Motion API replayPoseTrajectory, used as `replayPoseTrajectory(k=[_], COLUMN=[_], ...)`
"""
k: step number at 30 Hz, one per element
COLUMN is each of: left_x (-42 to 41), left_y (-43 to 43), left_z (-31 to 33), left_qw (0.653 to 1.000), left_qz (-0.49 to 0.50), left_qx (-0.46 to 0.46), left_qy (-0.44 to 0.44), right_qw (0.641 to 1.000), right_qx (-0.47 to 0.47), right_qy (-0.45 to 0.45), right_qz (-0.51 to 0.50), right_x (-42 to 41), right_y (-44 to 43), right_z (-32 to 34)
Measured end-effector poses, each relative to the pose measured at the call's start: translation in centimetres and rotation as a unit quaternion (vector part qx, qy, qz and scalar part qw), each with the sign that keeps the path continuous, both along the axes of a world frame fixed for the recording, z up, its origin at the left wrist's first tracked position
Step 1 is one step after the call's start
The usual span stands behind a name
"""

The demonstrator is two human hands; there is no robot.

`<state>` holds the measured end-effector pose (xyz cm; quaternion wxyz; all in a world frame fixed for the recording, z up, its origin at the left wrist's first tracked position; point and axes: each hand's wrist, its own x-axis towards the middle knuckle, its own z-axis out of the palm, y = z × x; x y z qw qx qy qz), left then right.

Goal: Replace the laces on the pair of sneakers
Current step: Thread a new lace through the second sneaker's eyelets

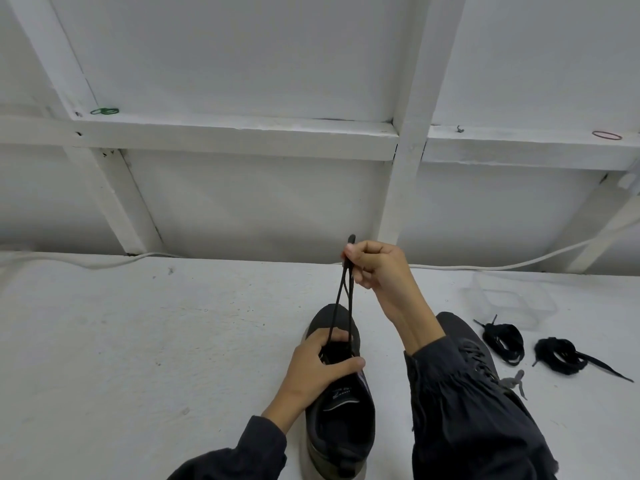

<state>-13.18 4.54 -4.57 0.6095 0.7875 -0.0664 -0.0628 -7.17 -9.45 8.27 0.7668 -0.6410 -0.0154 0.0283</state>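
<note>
**Fingers [362,252] of my right hand [379,271] pinch a black lace [348,292] high above the sneaker [341,420]**

On my far-off screen I see the thumb and curled fingers squeezed tight on the black lace. A short bit of it pokes up past the thumb. Two thin lines of lace run down from the pinch to the front of the sneaker, and they look pulled straight.

My left hand [318,370] grips the sneaker near the tongue. Its fingers curl over the far side and the thumb lies across the top. It holds the shoe down on the white table [145,341].

A see-through plastic tub [512,299] sits on the table, off to the right by the back edge. I cannot tell what is in it.

The sneaker is black with a pale sole. It stands flat in the middle of the table, close to me, with its toe pointing away. I can look down into it and see small white print on the inside.

A second sneaker [478,356] stands just beside it on the right, mostly hidden by my dark sleeve [467,427]. A grey lace end [516,379] sticks out from it.

Two black lace bundles [504,341] lie on the table near the tub, side by side but apart.

On the white ledge [242,136] behind the table lie a green rubber band [104,111] at the left and a red rubber band [606,135] at the right. A white cable [519,265] runs along the back of the table.
</note>
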Motion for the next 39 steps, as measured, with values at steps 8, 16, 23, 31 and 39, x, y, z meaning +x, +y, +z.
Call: replayPoseTrajectory(k=[8, 16, 23, 31, 39], left_x=[-0.2, -0.5, 0.5, 0.4, 2.2], left_y=[0.4, -0.2, 2.2, 9.0, 9.9], left_z=[0.2, 3.3, 4.7, -1.6, -2.7], left_qw=[1.000, 0.984, 0.976, 0.968, 0.936], left_qz=[0.000, -0.006, 0.129, 0.244, 0.168], left_qx=[-0.017, -0.167, -0.150, 0.053, 0.308], left_qy=[0.011, -0.055, -0.094, 0.023, -0.002], right_qw=[0.998, 0.999, 0.987, 0.757, 0.732], right_qx=[0.043, -0.019, -0.146, -0.636, -0.666], right_qy=[-0.028, 0.002, 0.037, 0.127, 0.108], right_qz=[0.042, 0.036, -0.052, 0.078, 0.098], right_x=[-0.2, -0.7, -2.4, -4.9, -1.8], right_y=[0.3, 0.3, -2.0, -6.1, -5.1], right_z=[1.4, -0.1, -3.6, -9.9, -10.0])
